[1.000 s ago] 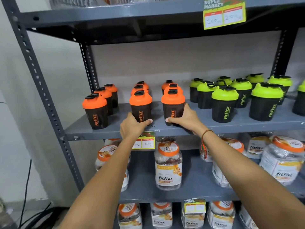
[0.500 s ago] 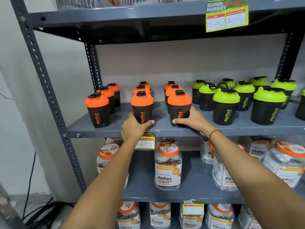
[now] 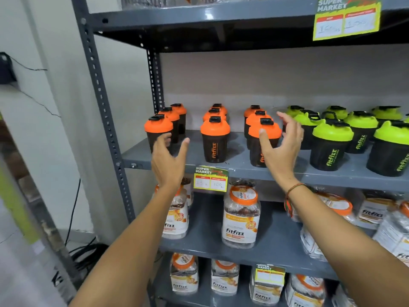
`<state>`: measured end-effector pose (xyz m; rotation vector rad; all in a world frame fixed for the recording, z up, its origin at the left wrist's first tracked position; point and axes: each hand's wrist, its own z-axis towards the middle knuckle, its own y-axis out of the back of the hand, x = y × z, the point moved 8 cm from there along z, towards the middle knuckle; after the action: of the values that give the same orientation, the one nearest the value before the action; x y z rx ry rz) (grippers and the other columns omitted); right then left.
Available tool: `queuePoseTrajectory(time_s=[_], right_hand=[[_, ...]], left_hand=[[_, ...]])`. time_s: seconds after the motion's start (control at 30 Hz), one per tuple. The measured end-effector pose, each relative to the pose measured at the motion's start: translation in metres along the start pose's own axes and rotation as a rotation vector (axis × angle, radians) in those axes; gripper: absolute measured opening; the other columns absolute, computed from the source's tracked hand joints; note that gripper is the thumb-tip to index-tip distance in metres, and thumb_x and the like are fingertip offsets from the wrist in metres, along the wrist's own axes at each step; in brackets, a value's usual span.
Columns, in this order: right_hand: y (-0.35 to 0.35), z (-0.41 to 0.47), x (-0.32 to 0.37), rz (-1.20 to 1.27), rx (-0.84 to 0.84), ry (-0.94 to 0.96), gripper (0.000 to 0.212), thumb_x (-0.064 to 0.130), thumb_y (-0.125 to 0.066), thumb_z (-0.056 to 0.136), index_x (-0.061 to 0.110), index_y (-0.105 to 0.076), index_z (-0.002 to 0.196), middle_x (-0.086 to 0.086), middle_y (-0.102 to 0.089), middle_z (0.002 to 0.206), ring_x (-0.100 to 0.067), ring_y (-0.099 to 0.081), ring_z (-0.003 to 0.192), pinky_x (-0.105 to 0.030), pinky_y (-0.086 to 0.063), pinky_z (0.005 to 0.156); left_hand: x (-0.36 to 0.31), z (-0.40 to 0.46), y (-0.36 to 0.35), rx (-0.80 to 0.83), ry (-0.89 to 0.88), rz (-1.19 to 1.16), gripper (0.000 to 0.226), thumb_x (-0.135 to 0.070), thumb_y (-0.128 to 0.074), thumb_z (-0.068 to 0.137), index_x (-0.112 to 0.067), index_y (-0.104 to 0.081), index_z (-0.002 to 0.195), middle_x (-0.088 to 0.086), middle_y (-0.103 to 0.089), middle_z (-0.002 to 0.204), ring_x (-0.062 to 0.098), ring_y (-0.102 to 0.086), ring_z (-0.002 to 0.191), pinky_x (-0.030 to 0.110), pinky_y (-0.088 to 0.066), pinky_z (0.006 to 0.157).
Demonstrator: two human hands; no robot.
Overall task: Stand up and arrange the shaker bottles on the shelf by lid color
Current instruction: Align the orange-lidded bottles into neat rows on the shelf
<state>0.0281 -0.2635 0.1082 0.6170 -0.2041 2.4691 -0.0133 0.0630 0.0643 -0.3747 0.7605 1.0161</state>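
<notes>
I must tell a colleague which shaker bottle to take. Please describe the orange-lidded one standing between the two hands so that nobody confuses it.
Find the grey metal shelf carrying the shaker bottles. The orange lids form three short rows running front to back; take the middle row. The middle front shaker bottle is the nearest one, above the price tag, its fitfizz lettering unobstructed.

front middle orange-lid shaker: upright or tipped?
Upright. The orange-lid shaker stands on its base on the shelf, lid on top; neither hand touches it.
</notes>
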Motion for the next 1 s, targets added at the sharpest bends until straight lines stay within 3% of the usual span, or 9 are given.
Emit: queuePoseTrajectory(time_s=[0.17, 0.23, 0.33, 0.47, 0.57, 0.67, 0.73, 0.8, 1.0], right_hand=[[-0.039, -0.019, 0.061, 0.081, 0.087, 0.147, 0.04, 0.018, -0.071, 0.086, 0.012, -0.059, 0.123, -0.007, -0.058, 0.121, -0.013, -0.051, 0.116, -0.041, -0.049, 0.095], [-0.067, -0.032, 0.064, 0.101, 0.224, 0.041, 0.05, 0.021, -0.072, 0.086, 0.014, -0.053, 0.132, -0.003, -0.053, 0.129, -0.018, -0.05, 0.122, -0.039, -0.049, 0.099], [-0.106, -0.054, 0.051, 0.002, 0.393, -0.165, 0.08, 0.028, -0.077, 0.083, 0.013, -0.035, 0.149, -0.005, -0.042, 0.147, -0.022, -0.039, 0.138, -0.031, -0.033, 0.112], [-0.131, -0.073, 0.019, -0.133, 0.466, -0.394, 0.113, 0.038, -0.082, 0.079, 0.008, -0.008, 0.159, -0.015, -0.023, 0.163, -0.03, -0.023, 0.151, -0.042, -0.024, 0.119], [-0.138, -0.073, 0.001, -0.199, 0.473, -0.489, 0.121, 0.045, -0.083, 0.075, 0.007, -0.005, 0.159, -0.017, -0.026, 0.163, -0.036, -0.028, 0.148, -0.051, -0.029, 0.118], [-0.142, -0.067, -0.004, -0.213, 0.461, -0.513, 0.114, 0.049, -0.084, 0.07, 0.01, -0.019, 0.155, -0.014, -0.048, 0.151, -0.037, -0.046, 0.137, -0.052, -0.041, 0.109], [-0.143, -0.067, -0.003, -0.279, 0.456, -0.486, 0.091, 0.053, -0.084, 0.068, 0.014, -0.038, 0.136, -0.013, -0.062, 0.134, -0.038, -0.057, 0.123, -0.051, -0.05, 0.098], [-0.146, -0.068, -0.002, -0.344, 0.464, -0.452, 0.076, 0.057, -0.082, 0.066, 0.016, -0.044, 0.118, -0.011, -0.066, 0.123, -0.037, -0.062, 0.114, -0.049, -0.053, 0.09], [-0.151, -0.071, 0.002, -0.402, 0.522, -0.453, 0.08, 0.071, -0.075, 0.064, 0.019, -0.048, 0.118, -0.008, -0.068, 0.122, -0.035, -0.063, 0.113, -0.054, -0.053, 0.091]], left_hand=[[0.035, 0.035, 0.028, -0.076, 0.061, 0.098, 0.076, -0.055, -0.073, 0.07, -0.019, -0.04, 0.128, 0.006, -0.048, 0.128, 0.02, -0.051, 0.115, 0.039, -0.048, 0.088], [0.056, 0.048, 0.023, 0.048, 0.138, 0.159, 0.093, -0.054, -0.077, 0.067, -0.016, -0.031, 0.139, 0.011, -0.042, 0.142, 0.027, -0.046, 0.127, 0.047, -0.047, 0.096], [0.086, 0.063, 0.009, 0.287, 0.238, 0.252, 0.112, -0.061, -0.077, 0.064, -0.014, -0.02, 0.148, 0.014, -0.034, 0.153, 0.035, -0.035, 0.139, 0.056, -0.037, 0.107], [0.109, 0.074, -0.008, 0.494, 0.261, 0.243, 0.111, -0.072, -0.074, 0.054, -0.015, -0.034, 0.141, 0.013, -0.051, 0.142, 0.04, -0.041, 0.134, 0.056, -0.036, 0.108], [0.115, 0.078, -0.019, 0.556, 0.228, 0.23, 0.103, -0.078, -0.069, 0.05, -0.02, -0.044, 0.131, 0.007, -0.059, 0.133, 0.038, -0.043, 0.133, 0.055, -0.036, 0.108], [0.116, 0.081, -0.026, 0.578, 0.206, 0.213, 0.094, -0.08, -0.067, 0.049, -0.021, -0.051, 0.121, 0.005, -0.066, 0.123, 0.036, -0.051, 0.124, 0.054, -0.043, 0.101], [0.118, 0.082, -0.027, 0.573, 0.21, 0.216, 0.088, -0.078, -0.067, 0.05, -0.021, -0.054, 0.116, 0.005, -0.068, 0.117, 0.034, -0.058, 0.114, 0.05, -0.049, 0.094], [0.118, 0.083, -0.025, 0.554, 0.204, 0.225, 0.082, -0.076, -0.068, 0.053, -0.022, -0.056, 0.112, 0.005, -0.069, 0.113, 0.032, -0.062, 0.107, 0.047, -0.052, 0.088], [0.113, 0.079, -0.019, 0.552, 0.173, 0.2, 0.079, -0.076, -0.068, 0.055, -0.024, -0.058, 0.113, 0.001, -0.07, 0.11, 0.028, -0.064, 0.102, 0.043, -0.053, 0.084]])
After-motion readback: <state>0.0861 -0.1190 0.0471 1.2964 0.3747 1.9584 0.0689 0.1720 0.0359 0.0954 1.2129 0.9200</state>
